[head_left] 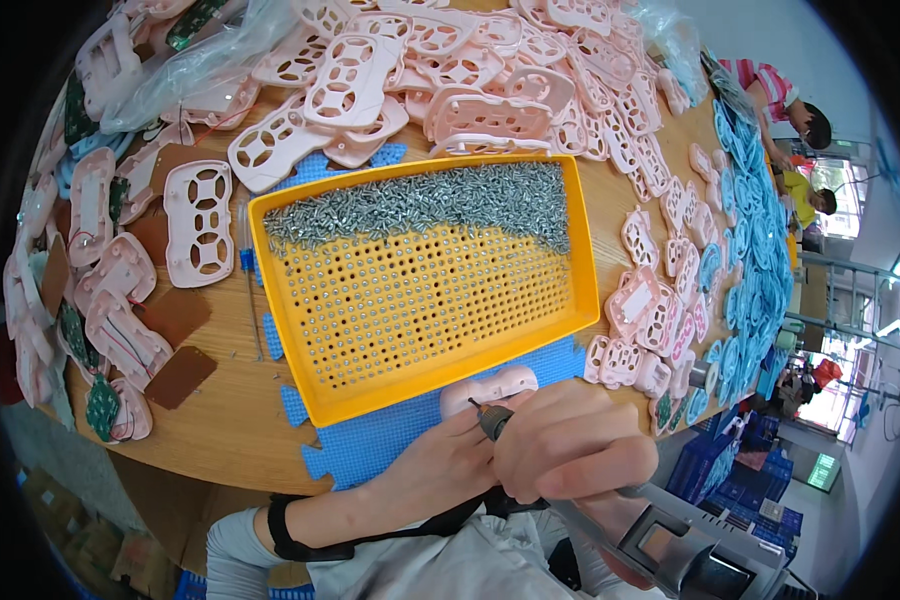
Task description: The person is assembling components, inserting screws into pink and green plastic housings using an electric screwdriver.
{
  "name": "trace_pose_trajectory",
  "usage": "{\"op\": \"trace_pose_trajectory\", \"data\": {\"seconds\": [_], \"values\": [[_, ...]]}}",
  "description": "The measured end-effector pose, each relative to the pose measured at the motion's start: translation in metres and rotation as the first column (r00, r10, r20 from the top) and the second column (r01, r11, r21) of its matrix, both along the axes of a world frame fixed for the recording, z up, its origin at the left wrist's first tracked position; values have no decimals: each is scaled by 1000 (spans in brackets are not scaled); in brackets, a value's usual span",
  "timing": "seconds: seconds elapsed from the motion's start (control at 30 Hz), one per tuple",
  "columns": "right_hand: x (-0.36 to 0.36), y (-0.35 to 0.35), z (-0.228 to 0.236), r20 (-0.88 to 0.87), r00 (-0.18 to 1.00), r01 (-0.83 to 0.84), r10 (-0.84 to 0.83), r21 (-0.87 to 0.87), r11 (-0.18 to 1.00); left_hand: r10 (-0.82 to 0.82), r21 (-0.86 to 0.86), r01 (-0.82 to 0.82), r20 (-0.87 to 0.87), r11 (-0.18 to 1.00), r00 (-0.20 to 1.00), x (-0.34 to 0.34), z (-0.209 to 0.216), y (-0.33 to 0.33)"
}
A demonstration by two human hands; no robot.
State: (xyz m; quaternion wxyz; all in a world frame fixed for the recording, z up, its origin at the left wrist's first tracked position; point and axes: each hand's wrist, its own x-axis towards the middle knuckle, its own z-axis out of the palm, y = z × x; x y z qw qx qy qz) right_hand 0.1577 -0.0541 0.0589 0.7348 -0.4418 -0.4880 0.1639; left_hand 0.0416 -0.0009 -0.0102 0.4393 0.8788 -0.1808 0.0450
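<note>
My right hand (570, 445) is wrapped round a dark powered screwdriver (492, 421), whose thin tip points left and away. Most of its body is hidden in the fist. Under it, my left hand (448, 452) grips a small pink plastic casing (505, 384) over the mat. The right hand partly covers the left fingers and the casing. Just beyond both hands lies a yellow tray (450, 375). Loose silvery screws (420, 205) are heaped along its far side, and many holes in its perforated bed hold screws standing upright.
A blue foam mat (370, 445) lies under the tray. Pink shells (355, 80) pile up at the back, left and right, with blue shells (755, 250) farther right. Brown boards (182, 377) and a long thin screwdriver (248, 262) lie left. Other people (808, 190) are at the far right.
</note>
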Motion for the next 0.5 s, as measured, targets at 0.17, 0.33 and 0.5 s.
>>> {"op": "trace_pose_trajectory", "data": {"seconds": [0.17, 0.33, 0.5], "values": [[22, -2, 19, 115, 909, -389, 400, -104, 915, 67, 392, -186, 297, 901, 953, 3, 2, 1], [29, -4, 34, -17, 937, -345, 348, 105, 933, -38, 238, 10, 114, 971, 993, 7, 9, 3], [48, 12, 27, 119, 993, 11, -14, 30, 999, -22, 296, -19, 136, 955, 990, 5, 7, 6]]}}
